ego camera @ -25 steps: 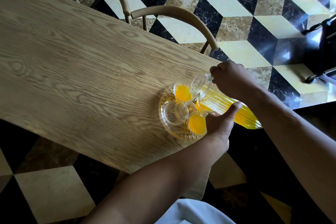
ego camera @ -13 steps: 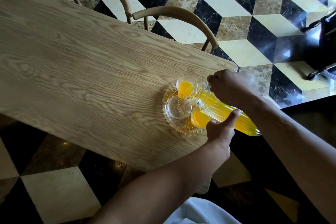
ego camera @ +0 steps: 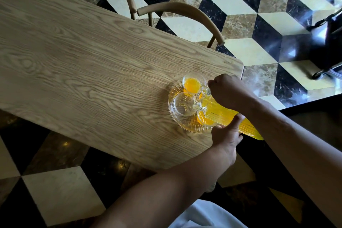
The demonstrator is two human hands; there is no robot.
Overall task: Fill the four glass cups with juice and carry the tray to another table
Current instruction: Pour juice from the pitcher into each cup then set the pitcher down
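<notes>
Tipping the glass jug [ego camera: 227, 116] over the empty cup [ego camera: 183, 104] on the tray [ego camera: 173, 116], I wrap my right hand [ego camera: 228, 90] on its handle, left fingers [ego camera: 236, 123] pressed under it. It feels heavy, slippery, easy to break.

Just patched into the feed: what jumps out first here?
The ribbed glass jug of orange juice, tipped over the round glass tray near the wooden table's corner, held by the right hand and steadied by the left hand. Its spout hangs over the one empty glass cup.
</notes>
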